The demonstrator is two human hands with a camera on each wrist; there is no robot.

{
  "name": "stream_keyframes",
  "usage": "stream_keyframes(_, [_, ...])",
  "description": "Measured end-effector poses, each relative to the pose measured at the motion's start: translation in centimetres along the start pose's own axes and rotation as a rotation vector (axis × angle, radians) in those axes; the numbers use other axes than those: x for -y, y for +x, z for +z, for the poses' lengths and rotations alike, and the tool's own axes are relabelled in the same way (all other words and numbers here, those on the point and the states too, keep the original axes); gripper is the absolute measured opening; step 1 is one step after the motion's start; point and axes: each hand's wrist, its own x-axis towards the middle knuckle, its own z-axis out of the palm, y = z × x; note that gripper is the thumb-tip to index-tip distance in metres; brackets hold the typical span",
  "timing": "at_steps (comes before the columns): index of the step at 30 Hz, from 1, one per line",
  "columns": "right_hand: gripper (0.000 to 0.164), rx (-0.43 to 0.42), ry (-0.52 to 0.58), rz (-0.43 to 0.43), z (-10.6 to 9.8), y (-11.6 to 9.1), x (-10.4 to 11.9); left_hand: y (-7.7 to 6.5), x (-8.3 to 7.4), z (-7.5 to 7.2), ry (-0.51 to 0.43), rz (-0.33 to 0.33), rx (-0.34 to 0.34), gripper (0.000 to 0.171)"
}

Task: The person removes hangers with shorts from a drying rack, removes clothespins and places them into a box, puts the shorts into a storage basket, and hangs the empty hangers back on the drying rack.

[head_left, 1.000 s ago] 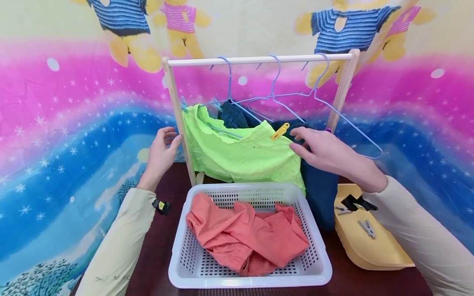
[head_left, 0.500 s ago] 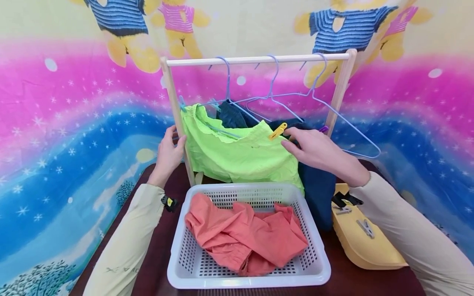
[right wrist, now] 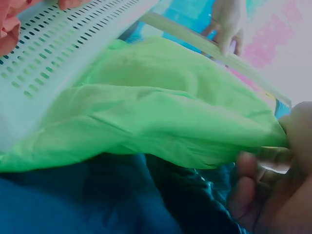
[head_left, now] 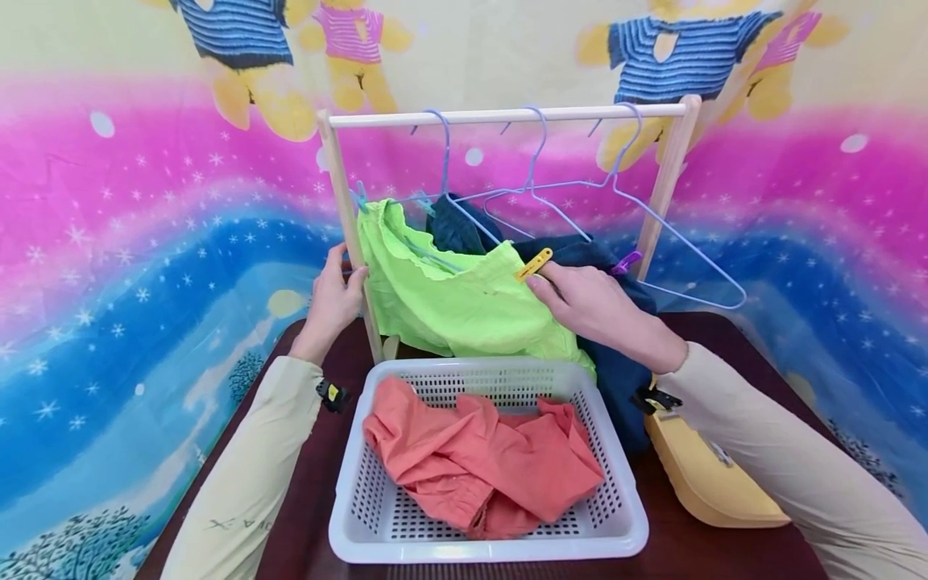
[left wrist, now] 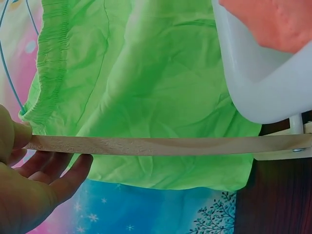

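Bright green elastic-waisted shorts (head_left: 464, 310) hang from the left blue wire hanger (head_left: 446, 157). A yellow clothespin (head_left: 535, 264) clips their right waist corner, and light-blue clothespins (head_left: 360, 196) are at the left. My right hand (head_left: 598, 306) pinches the green cloth just beside the yellow clothespin; the right wrist view shows thumb and fingertips at the cloth's edge. My left hand (head_left: 336, 302) holds the wooden rack's left post (left wrist: 146, 146), thumb on one side and fingers on the other. Dark blue clothing (head_left: 616, 387) hangs behind the shorts, with a purple clothespin (head_left: 627, 262) on it.
In front of the rack stands a white perforated basket (head_left: 486, 552) holding a crumpled coral-red garment (head_left: 486, 467). A yellow tray (head_left: 714, 491) with grey clothespins (head_left: 720, 453) lies at right, partly under my right forearm. More blue hangers (head_left: 696, 242) hang along the white rail (head_left: 493, 118).
My right hand has moved left onto the green shorts, and their clipped corner has shifted slightly left and down. My left hand has come in from the left to the post.
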Motion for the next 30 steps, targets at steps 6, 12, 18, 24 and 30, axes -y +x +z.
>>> stream_keyframes(6, [0.025, -0.100, -0.037, -0.035, 0.5, -0.3, 0.2, 0.1, -0.1, 0.0, 0.005, -0.004, 0.008, 0.052])
stream_keyframes(12, [0.021, -0.180, -0.049, -0.065, 0.4, -0.5, 0.3, 0.2, 0.1, 0.0, 0.004, -0.023, 0.016, 0.052])
stream_keyframes(18, [0.019, -0.239, -0.052, -0.104, -0.1, -0.7, 0.3, 0.1, 0.1, -0.1, -0.003, -0.032, 0.013, 0.051])
stream_keyframes(24, [0.017, -0.302, -0.063, -0.144, -0.9, -0.9, -0.2, 0.3, 0.2, -0.1, -0.019, -0.028, 0.024, 0.051])
stream_keyframes(30, [0.016, -0.332, -0.069, -0.140, -2.0, -0.9, -0.5, 0.3, 0.1, -0.3, -0.009, -0.032, 0.024, 0.052])
